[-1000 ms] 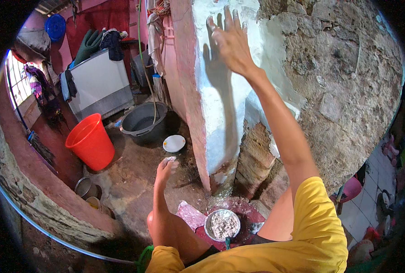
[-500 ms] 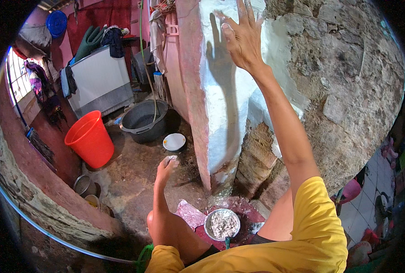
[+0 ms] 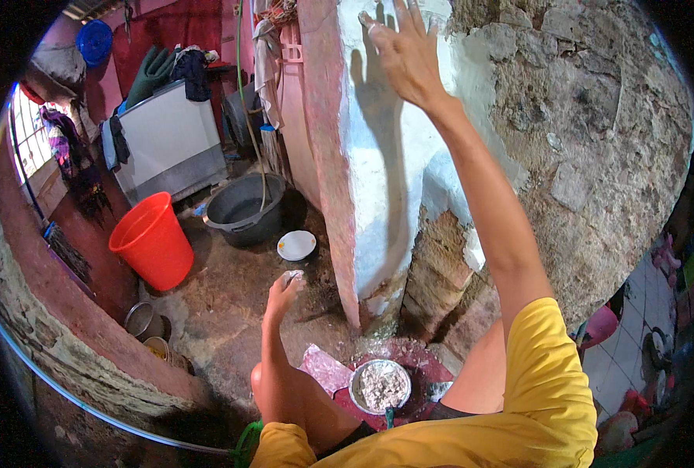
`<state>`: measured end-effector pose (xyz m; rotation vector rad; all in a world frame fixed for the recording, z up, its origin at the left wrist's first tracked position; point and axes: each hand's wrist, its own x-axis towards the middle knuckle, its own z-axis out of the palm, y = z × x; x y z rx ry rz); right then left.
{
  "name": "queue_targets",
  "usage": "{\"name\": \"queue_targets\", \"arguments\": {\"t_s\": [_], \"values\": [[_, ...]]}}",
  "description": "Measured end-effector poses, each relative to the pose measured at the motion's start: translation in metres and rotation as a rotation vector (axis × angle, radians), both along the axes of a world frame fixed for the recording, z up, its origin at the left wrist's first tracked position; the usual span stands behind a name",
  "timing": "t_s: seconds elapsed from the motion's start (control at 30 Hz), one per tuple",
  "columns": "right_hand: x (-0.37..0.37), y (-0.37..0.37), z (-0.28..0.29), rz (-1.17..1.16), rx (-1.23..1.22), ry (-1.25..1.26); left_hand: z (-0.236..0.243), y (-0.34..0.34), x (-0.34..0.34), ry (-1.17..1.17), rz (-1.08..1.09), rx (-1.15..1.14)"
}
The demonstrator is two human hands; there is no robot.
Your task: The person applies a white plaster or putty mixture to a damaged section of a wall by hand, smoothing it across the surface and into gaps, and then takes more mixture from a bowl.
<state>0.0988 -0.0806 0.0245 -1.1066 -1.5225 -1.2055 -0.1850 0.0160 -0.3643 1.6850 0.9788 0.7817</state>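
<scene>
My right hand (image 3: 409, 61) is raised against the white-plastered strip of wall (image 3: 370, 148), fingers spread and white paste on the thumb. Its shadow falls on the plaster to the left. My left hand (image 3: 283, 295) hovers above my left knee, fingers curled together. Whitish stuff shows at their tips; whether they hold a lump or are only smeared is unclear. Between my legs sits a round metal bowl (image 3: 353, 388) of lumpy white paste (image 3: 382, 384), with a green-handled tool (image 3: 390, 416) at its near edge. Beside it lies a crumpled, pale pink plastic sheet (image 3: 325, 368).
Bare rough masonry (image 3: 581, 132) spreads to the right of the plaster. On the left floor stand a red bucket (image 3: 154, 242) and a black basin (image 3: 242, 214) with a hose in it. A lidded white tub (image 3: 296, 245) sits nearer. Behind is a white chest (image 3: 171, 132).
My right hand has shifted slightly up and left along the plaster. The left hand is held in nearly the same place, and the bowl has not moved.
</scene>
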Motion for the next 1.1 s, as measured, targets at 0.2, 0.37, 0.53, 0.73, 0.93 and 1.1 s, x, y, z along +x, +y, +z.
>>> {"name": "queue_targets", "arguments": {"t_s": [0.2,0.37,0.53,0.73,0.93,1.1], "values": [[0.022,0.009,0.009,0.292,-0.067,0.100,-0.010,0.006,0.002,0.039,0.050,0.028],[0.021,0.001,0.002,-0.099,-0.006,-0.058,-0.016,0.006,0.005,0.038,0.084,0.031],[0.012,-0.018,0.016,-0.200,-0.022,-0.117,-0.022,0.007,-0.002,0.147,0.042,0.140],[0.008,-0.024,0.020,-0.209,-0.094,-0.108,-0.015,-0.001,-0.001,0.173,0.035,0.122],[0.025,-0.008,0.017,-0.015,0.045,-0.040,-0.003,-0.011,0.000,0.220,0.036,0.229],[0.011,0.000,0.006,0.026,-0.059,0.005,-0.003,-0.009,-0.005,0.299,0.040,0.244]]}}
